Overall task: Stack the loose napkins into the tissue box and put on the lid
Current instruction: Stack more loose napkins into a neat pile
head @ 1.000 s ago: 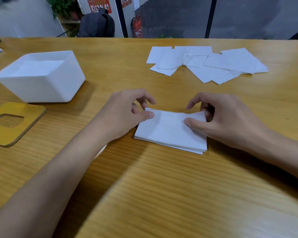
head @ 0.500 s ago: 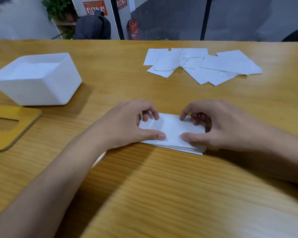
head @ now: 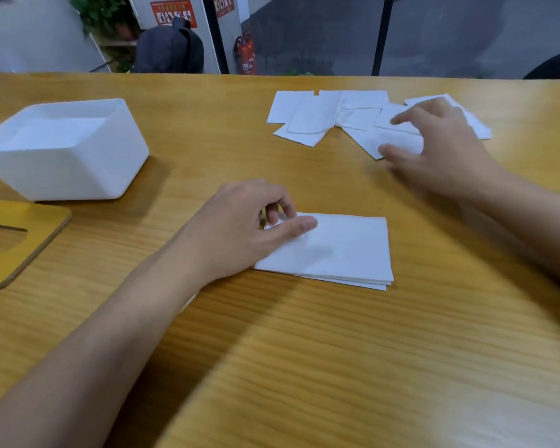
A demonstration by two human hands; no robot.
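The stack (head: 332, 250) of napkins lies flat near the middle of the table (head: 304, 367), its sheets roughly squared, the edges showing at its 5 o'clock corner. The left hand (head: 240, 231) rests on the stack's 9 o'clock end, thumb laid flat on the top sheet, the other fingers curled and touching the far edge; it presses rather than grips. At 1 o'clock from the stack, well apart, the loose napkins (head: 320, 116) lie spread and overlapping. The right hand (head: 440, 147) is over their right part, fingers spread apart, thumb and forefinger either side of one sheet; motion blur hides whether they touch it. At 10 o'clock from the stack stands the white box (head: 78, 169), open-topped. Just beside it, at its 7 o'clock, the yellow lid (head: 39, 234) with its cut-out lies flat on the table.
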